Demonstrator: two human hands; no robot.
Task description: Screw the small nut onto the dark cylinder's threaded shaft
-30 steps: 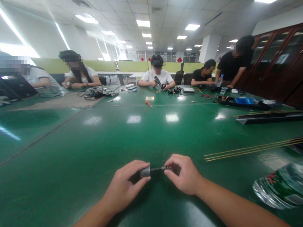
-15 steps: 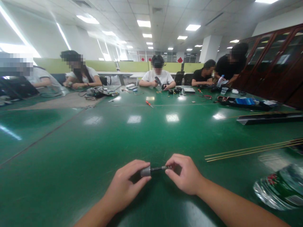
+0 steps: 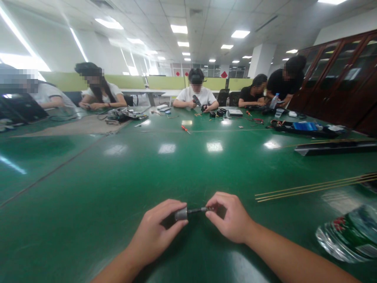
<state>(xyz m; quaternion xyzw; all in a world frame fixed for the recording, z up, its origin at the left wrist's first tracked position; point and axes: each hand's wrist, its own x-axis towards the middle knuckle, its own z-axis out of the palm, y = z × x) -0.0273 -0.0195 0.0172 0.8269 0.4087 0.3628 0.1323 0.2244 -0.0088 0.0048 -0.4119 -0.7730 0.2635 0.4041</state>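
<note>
Gripped between thumb and fingers of the left hand (image 3: 156,228), toward the near edge of the glossy green table (image 3: 132,169): a grey cylinder (image 3: 181,214), with a dark shaft (image 3: 196,210) running across to the closed pinch of the right hand (image 3: 234,220). By the near right corner, a clear bottle (image 3: 347,236); farther up the right edge, thin brass-coloured rods (image 3: 294,190), then a black channel (image 3: 338,147). Past mid-table, a red-handled screwdriver (image 3: 185,129). Along the far edge, small black boxes (image 3: 219,113) beside a person in white (image 3: 184,96) with a drill-like tool (image 3: 196,101); to either side, other people (image 3: 110,96). Behind, yellow-green partitions (image 3: 166,83), with dark wooden cabinets (image 3: 338,74) at right.

Cut off by the frame: the bottle's right side and the rods' right ends. Covered by the right fingertips: the shaft's far tip. Possibly metal, the cylinder, though too soft in focus to be sure.

On the bottle, a green label (image 3: 352,228) with a red motif; lettering unreadable.
</note>
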